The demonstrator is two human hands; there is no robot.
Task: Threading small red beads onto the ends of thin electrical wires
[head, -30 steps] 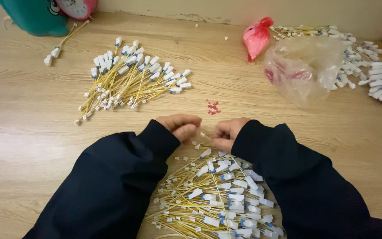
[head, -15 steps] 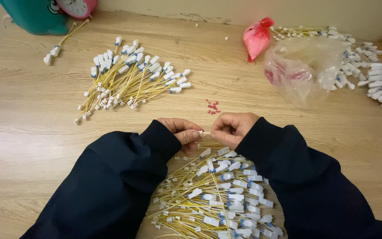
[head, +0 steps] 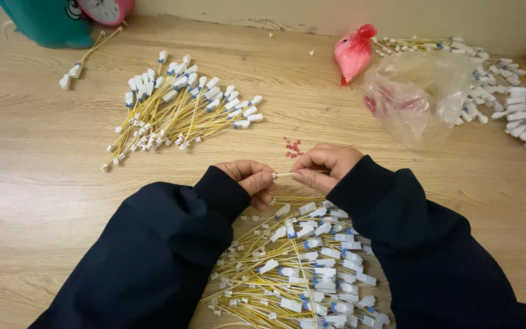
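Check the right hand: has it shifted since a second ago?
Yes. The right hand shifted slightly away from the person, towards the small red bits on the table.

The table [head: 44, 201] is pale wood-grain laminate, smooth with a faint satin sheen. Both sleeves [head: 153, 256] are dark navy cloth — matt, soft-looking, lightly creased. The left hand [head: 252, 178] and right hand [head: 327, 166] pinch a thin yellow wire [head: 285, 175]; its coating looks like smooth plastic. The pile of wires [head: 302, 268] below the hands has the same yellow plastic sheathing, ending in white plastic connectors, some with blue bands, slightly glossy. The farther bundle [head: 181, 109] looks alike. The clear bag [head: 421, 91] is thin crinkled plastic film — shiny, wrinkled. The small pink bag [head: 353, 52] is glossy film too.
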